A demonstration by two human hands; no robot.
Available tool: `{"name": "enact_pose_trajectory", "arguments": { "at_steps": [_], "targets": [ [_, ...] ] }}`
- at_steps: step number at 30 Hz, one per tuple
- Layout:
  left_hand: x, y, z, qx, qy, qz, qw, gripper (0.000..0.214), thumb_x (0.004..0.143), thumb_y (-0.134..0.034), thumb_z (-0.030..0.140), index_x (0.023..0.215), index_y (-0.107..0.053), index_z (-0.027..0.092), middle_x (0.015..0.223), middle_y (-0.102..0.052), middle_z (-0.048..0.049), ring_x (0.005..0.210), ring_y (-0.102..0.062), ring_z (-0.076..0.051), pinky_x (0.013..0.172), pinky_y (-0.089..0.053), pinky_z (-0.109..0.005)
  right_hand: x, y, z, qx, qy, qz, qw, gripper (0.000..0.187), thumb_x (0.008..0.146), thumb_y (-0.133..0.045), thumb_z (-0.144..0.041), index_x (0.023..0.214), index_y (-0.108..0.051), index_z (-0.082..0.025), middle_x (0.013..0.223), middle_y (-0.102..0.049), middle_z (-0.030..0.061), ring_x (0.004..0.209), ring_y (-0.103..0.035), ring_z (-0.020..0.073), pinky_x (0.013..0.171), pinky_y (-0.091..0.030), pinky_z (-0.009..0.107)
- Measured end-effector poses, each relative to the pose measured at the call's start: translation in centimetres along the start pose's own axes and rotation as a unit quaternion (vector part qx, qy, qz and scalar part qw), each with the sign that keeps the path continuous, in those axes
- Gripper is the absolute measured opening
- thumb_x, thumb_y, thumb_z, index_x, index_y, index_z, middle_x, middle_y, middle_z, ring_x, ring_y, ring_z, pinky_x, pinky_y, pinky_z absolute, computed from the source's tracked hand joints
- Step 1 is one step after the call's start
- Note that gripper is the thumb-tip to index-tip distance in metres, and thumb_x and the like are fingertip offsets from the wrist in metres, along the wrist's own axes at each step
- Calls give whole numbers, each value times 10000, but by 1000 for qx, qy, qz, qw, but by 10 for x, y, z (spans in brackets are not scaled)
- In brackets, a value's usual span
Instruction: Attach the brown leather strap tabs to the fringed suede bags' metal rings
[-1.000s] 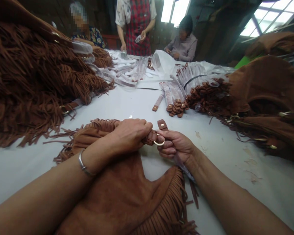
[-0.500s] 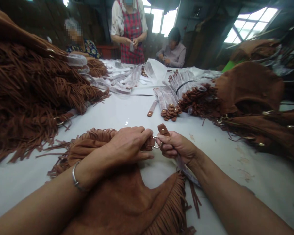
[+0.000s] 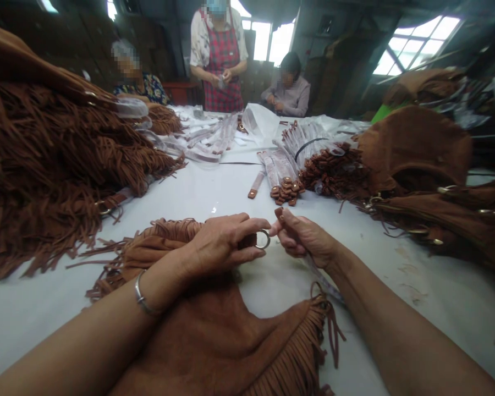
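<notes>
A brown suede fringed bag [image 3: 214, 330] lies on the white table [image 3: 214, 192] in front of me. My left hand [image 3: 220, 242] is closed on the bag's tab and pinches its metal ring [image 3: 263, 239] between thumb and forefinger. My right hand [image 3: 303, 236] is closed on the end of a brown strap [image 3: 279, 212], held just right of the ring and a little apart from it. The strap's plastic-wrapped length [image 3: 324, 278] trails back under my right wrist.
Fringed bags are heaped at the left [image 3: 53, 165] and right [image 3: 429, 181]. Bundles of wrapped straps [image 3: 284, 176] lie mid-table. A single strap [image 3: 256, 184] lies loose. Three people work at the far end, one standing in a plaid apron [image 3: 220, 52].
My right hand has drawn the strap end back out of the ring, which now stands free in my left fingers. The view has tilted slightly up.
</notes>
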State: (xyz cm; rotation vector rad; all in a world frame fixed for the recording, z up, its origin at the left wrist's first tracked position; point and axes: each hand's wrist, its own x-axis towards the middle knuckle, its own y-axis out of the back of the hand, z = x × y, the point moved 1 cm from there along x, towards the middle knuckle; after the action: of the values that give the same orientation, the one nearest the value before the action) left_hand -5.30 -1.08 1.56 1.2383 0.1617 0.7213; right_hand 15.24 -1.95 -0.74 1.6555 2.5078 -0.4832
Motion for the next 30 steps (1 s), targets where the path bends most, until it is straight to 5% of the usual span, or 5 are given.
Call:
{"name": "enact_pose_trajectory", "arguments": {
  "at_steps": [2,9,13,30],
  "targets": [
    [1,0,-3,-23,15,5,1000,362,852,-503,429,1175,-478,265,869,-535,-6,750,-510,-127,674,-385,-226,-5,1,-3,-44,-1,0,999,571,839,-373,-625,797,-598,-102,465,-374,-58,313,-207,19,316,-138,162],
    [3,-9,-14,-139,10,62,988,319,838,-554,386,1106,-503,221,819,-548,14,683,-503,-88,640,-392,-206,-13,-11,-10,-171,14,7,985,373,820,-527,-503,797,-538,-130,502,-367,-61,394,-264,36,352,-186,142],
    [3,-12,-17,-109,-10,52,993,336,851,-534,376,1139,-493,208,844,-544,-4,706,-503,-101,663,-404,-223,-13,-9,-9,-168,8,7,986,346,870,-456,-480,840,-526,-142,528,-392,-55,390,-298,38,359,-234,141],
    [1,-10,-11,-39,-40,-2,998,297,870,-500,338,1100,-487,150,881,-549,-35,754,-518,-124,673,-394,-220,3,0,3,-155,23,-13,987,404,803,-550,-519,695,-496,-134,451,-309,-78,383,-189,32,346,-104,163]
  ]
}}
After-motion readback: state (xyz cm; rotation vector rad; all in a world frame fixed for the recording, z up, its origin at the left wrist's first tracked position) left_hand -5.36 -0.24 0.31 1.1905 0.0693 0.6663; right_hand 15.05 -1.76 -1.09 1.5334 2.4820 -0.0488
